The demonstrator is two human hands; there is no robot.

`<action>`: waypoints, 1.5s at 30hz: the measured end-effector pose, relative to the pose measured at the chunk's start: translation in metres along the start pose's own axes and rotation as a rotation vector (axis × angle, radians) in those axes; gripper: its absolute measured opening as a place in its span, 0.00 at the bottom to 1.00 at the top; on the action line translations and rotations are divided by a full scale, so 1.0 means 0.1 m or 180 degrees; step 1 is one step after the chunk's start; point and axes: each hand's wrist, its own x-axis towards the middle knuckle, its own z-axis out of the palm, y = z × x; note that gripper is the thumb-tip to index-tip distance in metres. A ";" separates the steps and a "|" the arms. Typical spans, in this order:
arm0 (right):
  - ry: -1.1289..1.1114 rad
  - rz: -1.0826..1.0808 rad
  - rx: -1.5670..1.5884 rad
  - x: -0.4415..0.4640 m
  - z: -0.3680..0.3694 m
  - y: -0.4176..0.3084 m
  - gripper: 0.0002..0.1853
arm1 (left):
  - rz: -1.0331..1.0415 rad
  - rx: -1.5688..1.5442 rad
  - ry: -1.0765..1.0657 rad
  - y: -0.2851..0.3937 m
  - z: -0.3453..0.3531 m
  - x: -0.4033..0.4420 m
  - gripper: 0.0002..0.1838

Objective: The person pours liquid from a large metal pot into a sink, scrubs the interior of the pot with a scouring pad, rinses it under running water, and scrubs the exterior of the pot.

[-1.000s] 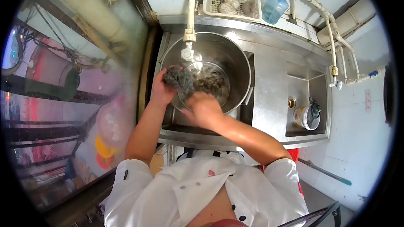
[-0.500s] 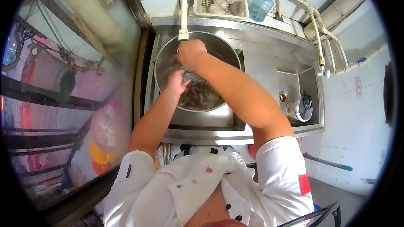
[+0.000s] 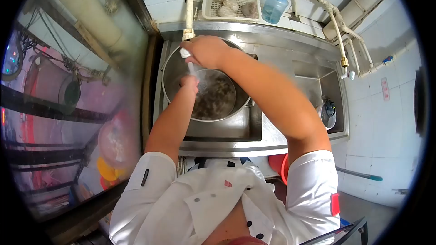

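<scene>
My right hand [image 3: 206, 51] is closed round the white tap [image 3: 185, 52] at the lower end of the pipe. A pale stream of water [image 3: 191, 68] falls from there. Just below, inside the large steel pot [image 3: 219, 120], my left hand [image 3: 189, 81] is under the stream with its fingers curled. Whatever those fingers hold, if anything, is hidden. Murky brownish water [image 3: 215, 97] with froth fills the bottom of the pot, which stands in the left basin of the steel sink [image 3: 227, 147].
On the ledge behind are a white plastic basket [image 3: 210, 7] with several wrapped lumps and a blue pump bottle [image 3: 274, 7]. A white tub [image 3: 328, 115] sits in the right basin [image 3: 313, 70]. Left is a window [image 3: 129, 86]; a red bucket [image 3: 278, 165] stands below the sink's front.
My right hand has moved up and left onto the tap. My left hand has shifted slightly left; the grey mesh-like lump seen between my hands no longer shows. The water stream is now visible.
</scene>
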 end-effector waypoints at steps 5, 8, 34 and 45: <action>0.0920 0.1190 0.1697 -0.42 0.34 0.06 0.26 | -0.0505 -0.0576 0.0691 0.31 -0.10 -0.33 0.08; 0.1181 0.2304 0.2016 -0.64 1.41 0.30 0.30 | -0.0588 -0.0881 0.0289 0.43 -0.23 -0.55 0.04; 0.1336 0.3370 0.3257 0.06 2.35 -0.04 0.20 | -0.0584 0.1568 -0.0511 0.86 -0.19 -1.10 0.16; 0.0509 0.2679 0.4566 0.04 2.45 -0.12 0.17 | -0.0488 -0.1144 -0.0256 0.20 -0.30 0.02 0.09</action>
